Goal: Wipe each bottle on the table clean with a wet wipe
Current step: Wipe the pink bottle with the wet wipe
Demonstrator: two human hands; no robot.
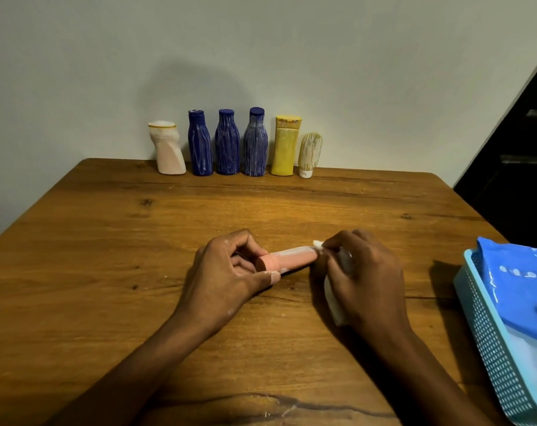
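Pink tube [287, 257] lies mid-desk, toward near edge. Left hand [227, 273] pinches its cap end; right hand [361, 272] grips wet wipe [333, 298] against far end. Risk: light pinch lets tube roll or slip under wiping pressure.

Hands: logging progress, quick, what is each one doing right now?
Left hand: fingers grip the pink plastic tube at its cap.
Right hand: fingers hold the white wet wipe against the tube.

The left hand [227, 272] grips a pink tube [287, 258] while the right hand [365, 272] presses a wet wipe [335, 296] against it.
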